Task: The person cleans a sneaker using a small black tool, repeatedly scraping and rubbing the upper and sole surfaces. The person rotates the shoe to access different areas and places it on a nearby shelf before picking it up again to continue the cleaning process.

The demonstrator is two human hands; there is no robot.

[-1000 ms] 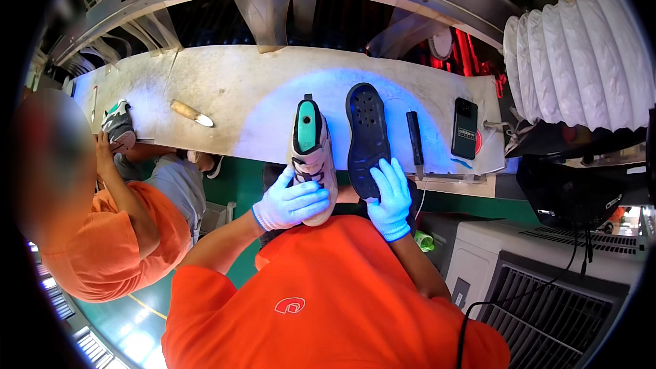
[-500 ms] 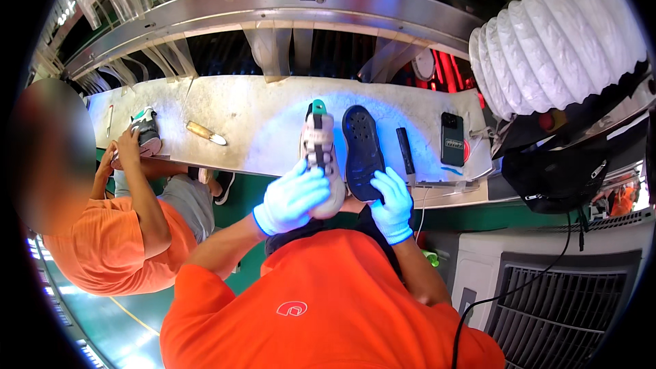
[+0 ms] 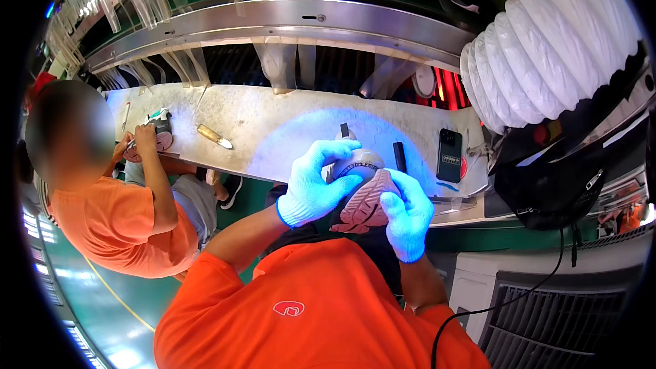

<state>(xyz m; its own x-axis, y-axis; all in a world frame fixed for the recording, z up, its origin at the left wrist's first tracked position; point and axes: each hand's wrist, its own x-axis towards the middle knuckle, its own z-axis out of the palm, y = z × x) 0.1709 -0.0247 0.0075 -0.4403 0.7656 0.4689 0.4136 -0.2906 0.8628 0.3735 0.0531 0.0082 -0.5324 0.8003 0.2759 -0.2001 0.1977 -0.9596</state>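
Note:
My left hand, in a white glove that glows blue under the light, wraps round a light grey shoe upper. The upper's rounded end faces me, and a dark pull loop or tongue shows beyond it. In my right hand, gloved alike, is a shoe sole with its pinkish tread turned up toward me. One end of the sole lies against the rounded end of the upper. Both pieces are tilted above the bench's near edge; whether the sole is seated all along is hidden.
On the pale workbench lie a dark-handled tool, a black phone and a wooden-handled tool. To the left a co-worker handles another shoe. A metal rail, white duct and black bag surround the bench.
The upper and sole stood apart, side by side, with the sole's dark inside showing. Both are tilted over now, the sole's tread faces me, and the two pieces meet.

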